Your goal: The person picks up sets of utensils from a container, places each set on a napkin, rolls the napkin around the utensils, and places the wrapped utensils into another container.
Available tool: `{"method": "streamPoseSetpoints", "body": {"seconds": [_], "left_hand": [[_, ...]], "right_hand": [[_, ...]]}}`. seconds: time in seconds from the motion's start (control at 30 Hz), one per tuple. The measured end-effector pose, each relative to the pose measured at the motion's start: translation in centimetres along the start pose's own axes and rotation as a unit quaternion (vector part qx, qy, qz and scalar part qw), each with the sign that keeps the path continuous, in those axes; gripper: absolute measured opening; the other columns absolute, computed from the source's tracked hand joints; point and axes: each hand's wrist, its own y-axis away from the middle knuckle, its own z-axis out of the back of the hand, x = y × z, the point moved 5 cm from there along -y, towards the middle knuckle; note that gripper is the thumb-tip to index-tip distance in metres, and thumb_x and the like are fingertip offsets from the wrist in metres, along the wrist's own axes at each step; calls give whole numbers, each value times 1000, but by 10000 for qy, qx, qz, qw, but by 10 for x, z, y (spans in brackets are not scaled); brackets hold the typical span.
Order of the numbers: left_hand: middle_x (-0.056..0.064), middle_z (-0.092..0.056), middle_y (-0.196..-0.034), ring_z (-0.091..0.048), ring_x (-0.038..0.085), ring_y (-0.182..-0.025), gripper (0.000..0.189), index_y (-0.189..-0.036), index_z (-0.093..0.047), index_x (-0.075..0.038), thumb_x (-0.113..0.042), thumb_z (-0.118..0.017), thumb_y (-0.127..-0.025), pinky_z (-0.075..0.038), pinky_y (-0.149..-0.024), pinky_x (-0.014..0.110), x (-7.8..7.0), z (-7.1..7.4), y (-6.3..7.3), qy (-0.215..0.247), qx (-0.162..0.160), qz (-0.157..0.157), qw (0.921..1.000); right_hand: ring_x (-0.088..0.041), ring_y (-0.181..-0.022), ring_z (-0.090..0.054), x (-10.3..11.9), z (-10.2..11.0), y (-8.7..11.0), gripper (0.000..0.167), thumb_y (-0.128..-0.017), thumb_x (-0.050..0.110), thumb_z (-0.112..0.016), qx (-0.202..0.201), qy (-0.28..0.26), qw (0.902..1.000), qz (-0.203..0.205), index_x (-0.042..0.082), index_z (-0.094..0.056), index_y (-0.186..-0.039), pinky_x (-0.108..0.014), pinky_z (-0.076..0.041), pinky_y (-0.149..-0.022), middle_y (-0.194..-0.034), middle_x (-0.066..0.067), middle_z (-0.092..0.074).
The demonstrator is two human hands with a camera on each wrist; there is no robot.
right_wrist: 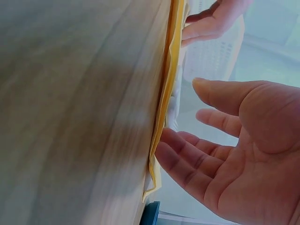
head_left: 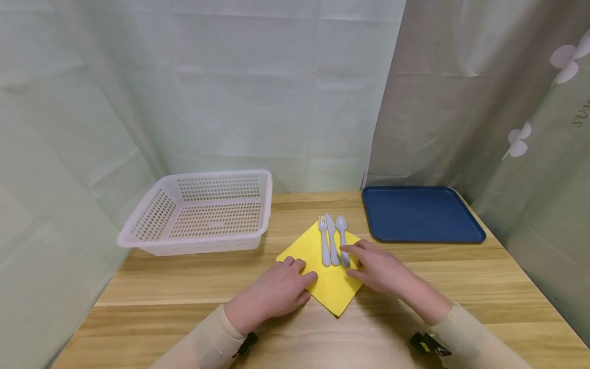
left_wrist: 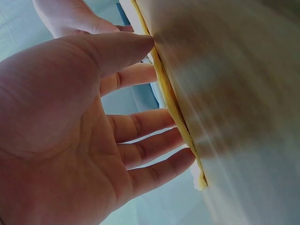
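A yellow napkin [head_left: 329, 289], folded square, lies on the table with one corner toward me. On it a pale plastic fork [head_left: 324, 246], knife [head_left: 332, 243] and spoon [head_left: 341, 225] are lined up side by side, their heads pointing away. My left hand [head_left: 278, 288] rests at the napkin's left edge, fingertips on the yellow layers [left_wrist: 171, 101] in the left wrist view. At the opposite edge is my right hand [head_left: 380, 267], its index finger close by the spoon handle. In the right wrist view its lower fingertips meet the napkin's edge [right_wrist: 165, 105], while thumb and index stand apart.
A white perforated plastic basket [head_left: 195, 245] stands at the back left. Toward the back right lies a dark blue tray [head_left: 421, 212]. Pale curtains [head_left: 258, 92] hang behind and beside the wooden table [head_left: 184, 287].
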Motion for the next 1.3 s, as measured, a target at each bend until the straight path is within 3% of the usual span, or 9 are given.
{"method": "streamPoseSetpoints", "body": {"seconds": [0.27,0.67,0.9,1.1,1.3], "left_hand": [[8,-66,-113,-62,26,-100,15,-114,-69,-21,-32,-75,-104,-57,-83,42,4,-3,-1,59,49,32,10000],[6,-66,-110,-61,25,-98,16,-116,-71,-24,-29,-78,-102,-55,-81,41,5,-2,-1,111,-21,-54,9999],[5,-65,-107,-60,23,-93,16,-112,-72,-24,-30,-79,-100,-54,-76,38,7,-1,0,-31,-274,-175,9995],[2,-69,-123,-66,23,-109,22,-117,-75,-21,-37,-79,-102,-57,-91,42,3,1,-2,-37,-350,-338,9988],[-2,-70,-124,-66,20,-113,29,-122,-75,-18,-40,-80,-103,-55,-98,39,-3,5,-5,-32,-290,-512,9983]], "right_hand": [[-14,-91,-63,2,0,5,59,-97,22,-88,-89,272,9996,79,14,-66,-151,-42,-57,-82,-128,-5,-67],[-24,-101,-72,7,0,16,59,-93,20,-91,-126,792,9961,355,14,-69,-148,-44,-60,-80,-131,-5,-69],[-28,-111,-73,12,3,19,59,-90,20,-93,-174,972,9944,373,14,-72,-144,-48,-62,-86,-130,-6,-73],[-26,-109,-75,19,5,25,48,-88,20,-95,-86,1143,9921,510,14,-79,-133,-48,-62,-86,-122,-4,-79],[-25,-110,-76,24,6,28,45,-86,18,-96,-86,1240,9900,674,15,-80,-127,-47,-62,-86,-122,-1,-79]]}}
